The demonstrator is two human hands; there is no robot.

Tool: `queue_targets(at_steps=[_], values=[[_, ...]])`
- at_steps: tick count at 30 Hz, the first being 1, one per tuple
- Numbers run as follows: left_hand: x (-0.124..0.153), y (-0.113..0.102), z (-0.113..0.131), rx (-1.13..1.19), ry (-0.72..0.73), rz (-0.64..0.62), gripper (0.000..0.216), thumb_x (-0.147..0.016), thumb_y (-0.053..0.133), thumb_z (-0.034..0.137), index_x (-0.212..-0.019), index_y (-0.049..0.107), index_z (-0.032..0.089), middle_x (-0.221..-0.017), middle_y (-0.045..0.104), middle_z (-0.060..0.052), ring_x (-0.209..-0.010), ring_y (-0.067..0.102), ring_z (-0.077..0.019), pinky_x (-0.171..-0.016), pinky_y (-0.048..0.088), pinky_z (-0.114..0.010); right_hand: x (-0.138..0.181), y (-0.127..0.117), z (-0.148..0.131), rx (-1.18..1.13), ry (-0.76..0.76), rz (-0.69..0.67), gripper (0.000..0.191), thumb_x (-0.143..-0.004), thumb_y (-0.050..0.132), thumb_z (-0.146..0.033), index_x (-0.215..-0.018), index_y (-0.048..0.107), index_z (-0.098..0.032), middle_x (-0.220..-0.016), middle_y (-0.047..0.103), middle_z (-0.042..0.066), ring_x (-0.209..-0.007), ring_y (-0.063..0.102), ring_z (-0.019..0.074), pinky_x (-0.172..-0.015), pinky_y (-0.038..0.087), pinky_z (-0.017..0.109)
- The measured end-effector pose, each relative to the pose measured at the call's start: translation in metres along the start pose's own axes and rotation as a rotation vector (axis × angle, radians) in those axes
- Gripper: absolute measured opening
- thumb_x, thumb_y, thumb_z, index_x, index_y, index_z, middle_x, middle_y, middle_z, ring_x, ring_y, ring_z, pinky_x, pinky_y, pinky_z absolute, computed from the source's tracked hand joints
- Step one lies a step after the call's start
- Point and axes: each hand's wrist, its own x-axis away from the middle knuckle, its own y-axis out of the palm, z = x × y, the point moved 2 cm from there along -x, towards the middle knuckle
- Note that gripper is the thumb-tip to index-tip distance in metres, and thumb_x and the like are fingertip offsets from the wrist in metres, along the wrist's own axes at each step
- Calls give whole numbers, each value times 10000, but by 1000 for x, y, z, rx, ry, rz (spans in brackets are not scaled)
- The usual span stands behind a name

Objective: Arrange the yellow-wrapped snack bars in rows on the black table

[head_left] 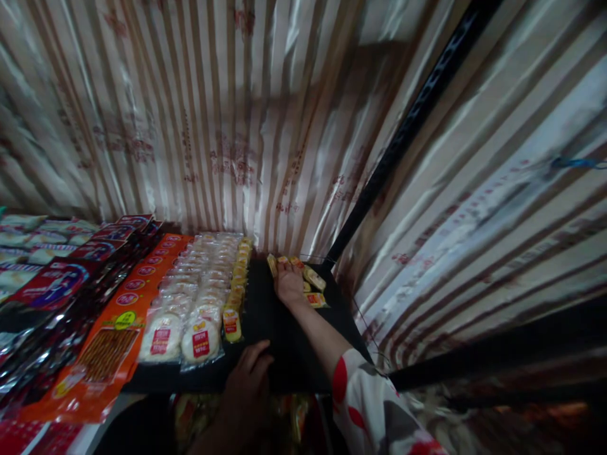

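Observation:
My right hand [288, 282] reaches to the back of a black shelf surface [265, 335] and rests palm-down on small yellow snack packets [313, 278] lying near the corner; its fingers press together over them. My left hand [246, 379] lies on the near edge of the shelf, fingers curled over the rim, holding nothing I can see. A column of yellow packets [236, 294] runs down the shelf just left of my right hand. The sleeve on my right arm is white with red patches.
Rows of clear bags with round white cakes [199, 297] sit left of the yellow column, then orange snack packs [128, 303] and dark red ones [57, 278]. Shiny striped sheeting [237, 114] covers the walls. A black post [403, 133] rises from the corner.

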Motion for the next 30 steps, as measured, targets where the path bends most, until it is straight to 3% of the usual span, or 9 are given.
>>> queue_targets(at_steps=[9, 14, 18, 25, 28, 30], values=[[-31, 3, 1, 217, -226, 101, 279, -803, 378, 132, -1000, 574, 166, -1122, 597, -132, -1053, 584, -202, -895, 509, -386, 49, -11, -16, 78, -204, 22, 290, -834, 373, -102, -1001, 604, -157, -999, 619, 153, -992, 497, 280, -824, 358, 388], [-46, 27, -10, 474, -580, 17, 386, -812, 411, 197, -1186, 471, 123, -1121, 596, -139, -940, 627, -177, -819, 527, -337, 89, -12, -17, 63, -194, 30, 207, -823, 458, -137, -969, 600, -172, -933, 615, 116, -946, 502, 265, -815, 370, 368], [-55, 38, -13, 599, -775, 87, 403, -801, 474, 198, -1201, 476, 152, -1131, 606, -112, -959, 612, -168, -868, 484, -299, 121, -11, -9, 7, -210, 27, 198, -831, 468, -154, -965, 613, -172, -912, 617, 108, -908, 512, 255, -802, 397, 378], [-57, 43, -11, 645, -829, 152, 293, -744, 526, 120, -1037, 535, 122, -987, 626, -94, -827, 598, -139, -811, 476, -279, 138, -1, 10, -557, -274, 82, 355, -780, 392, -54, -1047, 606, -150, -1151, 570, 108, -1070, 510, 199, -950, 414, 330], [-57, 39, -10, 651, -862, 184, 240, -713, 544, 97, -950, 542, 134, -851, 625, -51, -743, 589, -125, -754, 479, -263, 133, 3, 11, -771, -205, 69, 286, -790, 382, -100, -895, 638, -170, -1045, 607, 94, -996, 563, 185, -923, 440, 335], [-56, 35, -8, 678, -903, 213, 223, -702, 544, 94, -920, 542, 142, -810, 617, -34, -688, 585, -116, -691, 480, -246, 130, 5, 12, -902, -71, 41, 212, -784, 423, -162, -835, 629, -172, -919, 626, 82, -878, 600, 187, -836, 483, 343]])
